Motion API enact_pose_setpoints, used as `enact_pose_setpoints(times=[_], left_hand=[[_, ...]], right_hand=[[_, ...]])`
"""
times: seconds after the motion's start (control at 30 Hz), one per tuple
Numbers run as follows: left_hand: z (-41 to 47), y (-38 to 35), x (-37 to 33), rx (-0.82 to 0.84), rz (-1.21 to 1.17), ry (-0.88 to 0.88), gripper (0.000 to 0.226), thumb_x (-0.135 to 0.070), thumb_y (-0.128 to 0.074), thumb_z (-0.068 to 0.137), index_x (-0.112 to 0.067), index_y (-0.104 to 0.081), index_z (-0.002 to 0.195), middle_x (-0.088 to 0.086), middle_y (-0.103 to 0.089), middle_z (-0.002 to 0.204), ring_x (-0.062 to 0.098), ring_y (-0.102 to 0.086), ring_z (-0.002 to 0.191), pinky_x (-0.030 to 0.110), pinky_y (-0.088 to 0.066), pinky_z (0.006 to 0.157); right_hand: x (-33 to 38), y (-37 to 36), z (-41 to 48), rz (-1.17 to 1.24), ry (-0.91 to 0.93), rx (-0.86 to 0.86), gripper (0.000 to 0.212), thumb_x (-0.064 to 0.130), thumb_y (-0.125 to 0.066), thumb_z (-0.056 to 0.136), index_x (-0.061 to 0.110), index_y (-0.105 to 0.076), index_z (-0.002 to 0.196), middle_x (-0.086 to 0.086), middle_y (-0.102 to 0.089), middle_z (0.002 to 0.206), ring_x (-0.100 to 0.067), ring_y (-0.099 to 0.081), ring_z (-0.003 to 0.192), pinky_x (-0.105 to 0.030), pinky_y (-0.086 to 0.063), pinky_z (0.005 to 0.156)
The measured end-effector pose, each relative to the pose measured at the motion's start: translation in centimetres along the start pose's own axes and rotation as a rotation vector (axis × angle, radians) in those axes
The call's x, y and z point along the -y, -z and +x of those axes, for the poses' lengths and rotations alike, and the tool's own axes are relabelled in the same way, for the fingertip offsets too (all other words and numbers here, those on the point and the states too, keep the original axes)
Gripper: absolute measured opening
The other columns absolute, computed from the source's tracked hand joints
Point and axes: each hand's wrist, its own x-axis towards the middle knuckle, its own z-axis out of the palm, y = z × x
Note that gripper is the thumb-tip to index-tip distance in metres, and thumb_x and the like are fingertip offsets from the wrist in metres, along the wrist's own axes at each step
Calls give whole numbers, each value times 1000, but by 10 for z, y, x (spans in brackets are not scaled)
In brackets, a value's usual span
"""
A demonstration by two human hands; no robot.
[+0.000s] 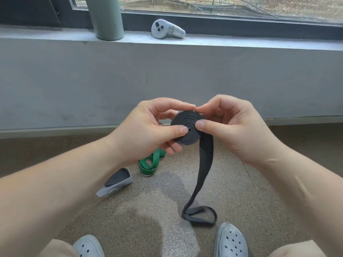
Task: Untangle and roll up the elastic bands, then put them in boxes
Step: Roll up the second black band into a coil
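Here, left hand and right hand in a pinch on the black band (half-rolled).

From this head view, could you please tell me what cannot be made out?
Head view:
- Green band: its upper part is hidden behind the left hand.
- Box: its left end is covered by the left arm, and its dark contents cannot be identified.
- Black band: the roll's back and top edge are hidden by the left hand and the right hand.
- Cylinder on the sill: its top is cut off by the frame edge.
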Motion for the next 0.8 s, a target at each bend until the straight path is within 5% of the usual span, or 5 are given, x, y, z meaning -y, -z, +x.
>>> enact_pose_setpoints(times=[0.2,0.4,0.57,0.7,0.8], left_hand=[[2,-3,4,-82,-89,0,34,6,-69,87,-21,-74,107,18,-73,98,33,-67,53,38,-59,52],[4,-6,4,-187,-264,28,29,7,-64,90,-19,-66,102,24,-70,98,34,-67,52,33,-59,48],[6,-4,-2,-243,-452,52,26,3,-58,94,-19,-54,107,17,-71,87,30,-69,53,31,-59,46],[3,-12,-5,-227,-540,60,26,3,-57,94,-19,-50,107,17,-69,87,31,-69,52,31,-58,45],[1,-17,-6,-228,-589,75,26,2,-56,94,-21,-50,104,17,-70,87,31,-68,52,30,-58,45]], right_hand=[[-8,-6,0,-39,27,-147,20,5,-81,78,9,-62,82,-28,-70,93,-45,-68,80,-55,-56,80],[-10,-5,1,9,-39,-127,15,5,-75,86,9,-65,96,-18,-73,91,-22,-68,83,-29,-55,75],[-11,-13,-3,61,-18,-156,14,1,-71,90,13,-65,94,-21,-73,95,-37,-71,92,-42,-60,81],[-5,-21,-5,82,31,-235,19,3,-72,89,16,-66,101,-7,-66,78,-18,-68,72,-27,-55,65],[-6,-25,-5,68,73,-301,23,5,-75,87,17,-71,106,-15,-65,78,-20,-67,74,-38,-58,69]])
